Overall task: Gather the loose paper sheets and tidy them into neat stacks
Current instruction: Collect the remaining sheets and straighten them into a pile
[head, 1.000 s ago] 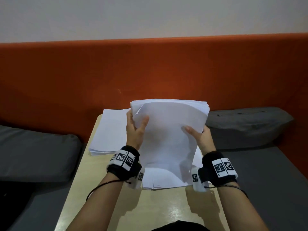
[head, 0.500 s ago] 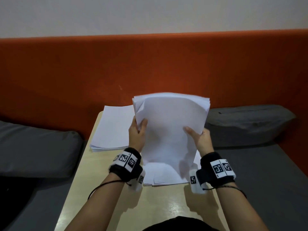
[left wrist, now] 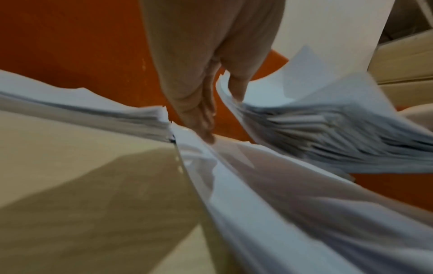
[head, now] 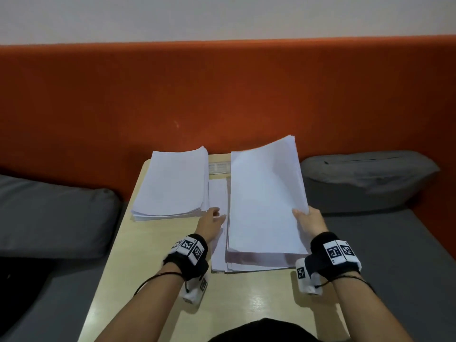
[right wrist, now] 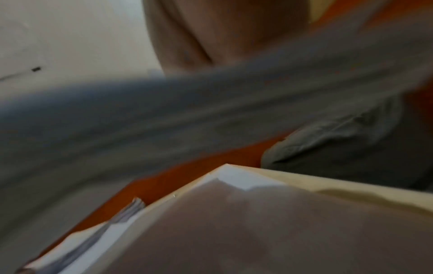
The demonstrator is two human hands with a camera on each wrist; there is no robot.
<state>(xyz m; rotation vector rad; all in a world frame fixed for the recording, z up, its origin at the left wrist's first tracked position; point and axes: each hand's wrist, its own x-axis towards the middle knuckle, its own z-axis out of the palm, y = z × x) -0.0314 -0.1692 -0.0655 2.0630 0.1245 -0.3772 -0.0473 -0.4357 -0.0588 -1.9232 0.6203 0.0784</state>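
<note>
1. The bundle of sheets (head: 265, 201) was held over the right half of the worktop (head: 153, 248), its near edge low over the loose sheets (head: 218, 243) lying flat beneath it and its far edge tilted up.
2. Half a second before, this bundle had been stood upright on its lower edge between both hands; it had since been tipped back toward flat and shifted to the right, and the left hand had been taken off it.
3. That change was judged to mean that squaring was finished and the bundle was about to be laid down as a stack.
4. A finished stack (head: 172, 183) was seen on the far left of the worktop, its edges slightly fanned, with a narrow strip of loose sheets between it and the bundle.
5. The right hand (head: 309, 218) was seen gripping the right edge of the bundle, fingers hidden beneath; the right wrist view was too blurred to show more.
6. The left hand (head: 209, 223) was stretched forward with straight fingers (left wrist: 206, 128) touching the loose sheets just beside the finished stack, holding nothing.
7. Grey cushions (head: 367, 178) were seen on either side of the worktop.
</note>
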